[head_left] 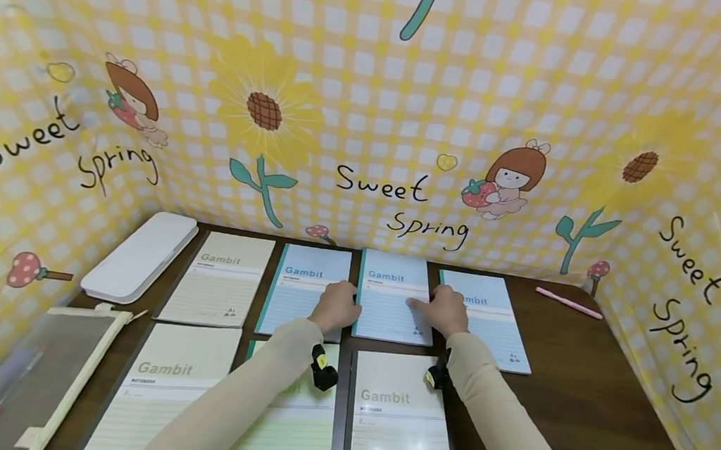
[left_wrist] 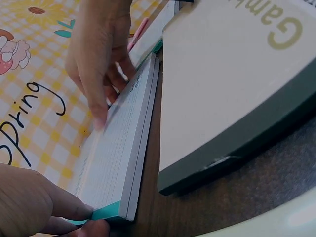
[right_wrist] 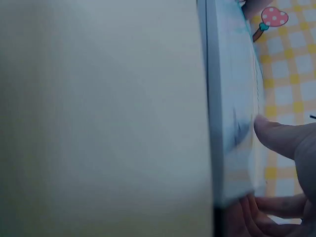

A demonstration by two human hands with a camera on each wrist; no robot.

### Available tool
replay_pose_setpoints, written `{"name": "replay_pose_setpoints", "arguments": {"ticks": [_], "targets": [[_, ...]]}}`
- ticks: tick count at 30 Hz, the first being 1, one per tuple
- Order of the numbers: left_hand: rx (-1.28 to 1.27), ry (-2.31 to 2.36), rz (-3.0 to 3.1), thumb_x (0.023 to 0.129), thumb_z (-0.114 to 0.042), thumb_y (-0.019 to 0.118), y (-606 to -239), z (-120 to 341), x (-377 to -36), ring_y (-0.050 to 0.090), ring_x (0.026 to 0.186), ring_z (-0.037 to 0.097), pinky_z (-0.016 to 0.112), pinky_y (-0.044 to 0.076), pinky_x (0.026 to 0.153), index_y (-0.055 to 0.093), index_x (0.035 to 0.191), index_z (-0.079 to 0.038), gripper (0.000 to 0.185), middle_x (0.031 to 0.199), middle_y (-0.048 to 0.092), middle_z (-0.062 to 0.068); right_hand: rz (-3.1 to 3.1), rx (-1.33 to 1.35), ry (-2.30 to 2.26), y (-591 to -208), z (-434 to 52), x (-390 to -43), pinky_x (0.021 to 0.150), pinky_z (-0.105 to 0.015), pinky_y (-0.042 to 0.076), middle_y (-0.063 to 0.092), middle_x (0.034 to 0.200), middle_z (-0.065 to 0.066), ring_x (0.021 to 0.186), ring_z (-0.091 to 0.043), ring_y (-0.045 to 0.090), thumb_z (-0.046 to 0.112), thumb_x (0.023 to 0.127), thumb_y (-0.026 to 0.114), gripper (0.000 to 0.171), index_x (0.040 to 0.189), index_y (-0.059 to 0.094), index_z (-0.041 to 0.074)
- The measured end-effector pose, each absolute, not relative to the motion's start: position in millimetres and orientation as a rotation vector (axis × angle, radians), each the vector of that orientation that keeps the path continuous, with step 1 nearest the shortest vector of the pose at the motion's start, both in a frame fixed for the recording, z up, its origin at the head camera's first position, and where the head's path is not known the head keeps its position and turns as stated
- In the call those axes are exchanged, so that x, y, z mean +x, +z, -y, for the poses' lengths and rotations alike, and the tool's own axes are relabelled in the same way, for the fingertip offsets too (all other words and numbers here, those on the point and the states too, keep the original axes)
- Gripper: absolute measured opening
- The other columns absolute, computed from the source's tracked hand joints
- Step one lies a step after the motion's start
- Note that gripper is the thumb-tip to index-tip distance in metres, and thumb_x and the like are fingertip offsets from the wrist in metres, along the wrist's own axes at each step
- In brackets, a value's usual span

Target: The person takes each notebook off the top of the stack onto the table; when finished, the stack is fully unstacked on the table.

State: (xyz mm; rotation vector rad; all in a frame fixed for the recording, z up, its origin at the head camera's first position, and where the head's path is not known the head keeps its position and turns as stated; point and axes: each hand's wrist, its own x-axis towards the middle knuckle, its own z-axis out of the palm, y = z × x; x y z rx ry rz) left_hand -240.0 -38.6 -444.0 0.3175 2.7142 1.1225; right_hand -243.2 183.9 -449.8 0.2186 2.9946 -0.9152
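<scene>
A light blue Gambit notebook (head_left: pixel 390 304) with a teal spine lies in the middle of the back row on the dark table (head_left: pixel 583 384). My left hand (head_left: pixel 336 306) is at its left edge. In the left wrist view its thumb and finger (left_wrist: pixel 74 212) pinch the teal spine corner of the notebook (left_wrist: pixel 113 158). My right hand (head_left: pixel 445 311) holds the right edge. The right wrist view shows the thumb (right_wrist: pixel 279 136) on the cover (right_wrist: pixel 232 98) and fingers curled under it. My right hand (left_wrist: pixel 98 59) also shows at the far edge in the left wrist view.
Blue notebooks (head_left: pixel 301 284) (head_left: pixel 495 320) flank the held one, and a cream one (head_left: pixel 219 277) lies further left. The front row has cream notebooks (head_left: pixel 163 386) (head_left: pixel 396 418) and a green one (head_left: pixel 293 432). A white case (head_left: pixel 140 256), mesh pouch (head_left: pixel 38 369) and pink pen (head_left: pixel 568 303) lie at the sides.
</scene>
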Motion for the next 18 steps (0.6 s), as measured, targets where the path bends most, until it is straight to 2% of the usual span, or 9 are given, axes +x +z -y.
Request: {"name": "replay_pose_setpoints", "arguments": {"ticks": [3, 6, 7, 10, 14, 18], "targets": [[0.323, 1.124, -2.725, 0.092, 0.0, 0.052, -441.6, 37.3, -240.2, 0.022, 0.041, 0.012, 0.026, 0.027, 0.045, 0.051, 0.068, -0.006, 0.025, 0.046, 0.025, -0.002, -2.996, 0.251, -0.832, -447.9, -177.2, -245.4, 0.046, -0.031, 0.034, 0.042, 0.062, -0.004, 0.05, -0.018, 0.043, 0.044, 0.082, 0.075, 0.046, 0.077, 0.051, 0.005], [0.313, 1.117, -2.733, 0.092, -0.001, 0.052, -439.2, 36.6, -240.1, 0.022, 0.04, 0.013, 0.027, 0.027, 0.045, 0.048, 0.065, -0.007, 0.028, 0.046, 0.026, -0.001, -2.983, 0.292, -0.791, -445.3, -173.0, -247.4, 0.046, -0.033, 0.037, 0.049, 0.065, -0.007, 0.053, -0.022, 0.05, 0.044, 0.083, 0.074, 0.044, 0.082, 0.054, 0.005], [0.312, 1.111, -2.735, 0.092, -0.001, 0.053, -438.6, 36.4, -240.0, 0.023, 0.04, 0.013, 0.027, 0.027, 0.045, 0.054, 0.07, -0.003, 0.023, 0.046, 0.026, -0.001, -2.977, 0.305, -0.783, -444.9, -172.3, -248.0, 0.046, -0.033, 0.038, 0.053, 0.068, -0.009, 0.054, -0.023, 0.054, 0.043, 0.083, 0.074, 0.043, 0.086, 0.056, 0.004], [0.306, 1.091, -2.736, 0.092, -0.001, 0.053, -437.8, 35.8, -239.7, 0.024, 0.04, 0.012, 0.027, 0.028, 0.045, 0.057, 0.073, -0.001, 0.019, 0.046, 0.027, -0.001, -2.962, 0.342, -0.777, -445.2, -171.1, -248.6, 0.046, -0.033, 0.039, 0.059, 0.073, -0.012, 0.057, -0.025, 0.057, 0.041, 0.084, 0.074, 0.042, 0.091, 0.059, 0.002], [0.296, 1.088, -2.736, 0.092, 0.0, 0.053, -438.3, 35.5, -239.1, 0.025, 0.04, 0.013, 0.026, 0.028, 0.045, 0.045, 0.063, -0.009, 0.031, 0.046, 0.027, -0.002, -2.951, 0.358, -0.778, -446.5, -169.9, -247.7, 0.046, -0.033, 0.04, 0.062, 0.078, -0.014, 0.058, -0.025, 0.058, 0.04, 0.084, 0.074, 0.043, 0.096, 0.061, 0.001], [0.286, 1.087, -2.735, 0.092, -0.001, 0.054, -441.3, 35.3, -240.0, 0.026, 0.039, 0.013, 0.026, 0.029, 0.045, 0.057, 0.071, -0.005, 0.021, 0.046, 0.029, -0.001, -2.944, 0.363, -0.792, -446.3, -169.0, -245.5, 0.049, -0.034, 0.043, 0.064, 0.087, -0.017, 0.064, -0.027, 0.061, 0.039, 0.085, 0.073, 0.046, 0.104, 0.06, -0.001]]}}
